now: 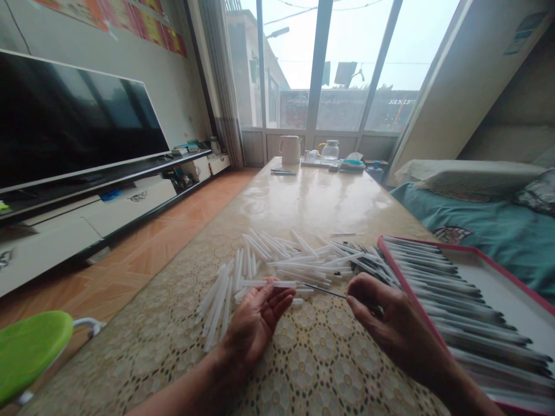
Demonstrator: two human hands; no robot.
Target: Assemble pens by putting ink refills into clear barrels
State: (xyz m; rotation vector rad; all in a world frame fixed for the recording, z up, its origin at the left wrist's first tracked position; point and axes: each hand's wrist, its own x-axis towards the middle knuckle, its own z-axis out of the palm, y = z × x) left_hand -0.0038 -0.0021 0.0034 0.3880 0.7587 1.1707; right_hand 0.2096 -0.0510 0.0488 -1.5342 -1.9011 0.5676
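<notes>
The long cream bench [312, 196], covered in glossy flower-patterned sheeting, stretches away toward the window; its left edge slants down past the tiled floor, its right edge past a teal-draped piece of furniture [420, 208]. A round bright-green seat [34, 349] stands just beyond the left edge. At the right, a shallow white box with a red rim [481, 266] holds slim clear pens with dark ends [459, 300] in a slanted row. Loose white plastic tubes [286, 263] spread across the middle, dark thin pieces [373, 260] crowding their right side near the box's rim. Beyond them, a wide shining stretch leads to a cream handled jug [290, 151] near the far edge; on the near side, patterned sheeting lies open between the forearms.

The left hand [255, 315], palm up, pinches one white tube [284, 284], its other fingers loosely curled. The right hand [388, 315] has thumb and forefinger closed on a thin dark rod [325, 290]. The rod's tip meets the tube's right end; whether it is inside, I cannot tell.
</notes>
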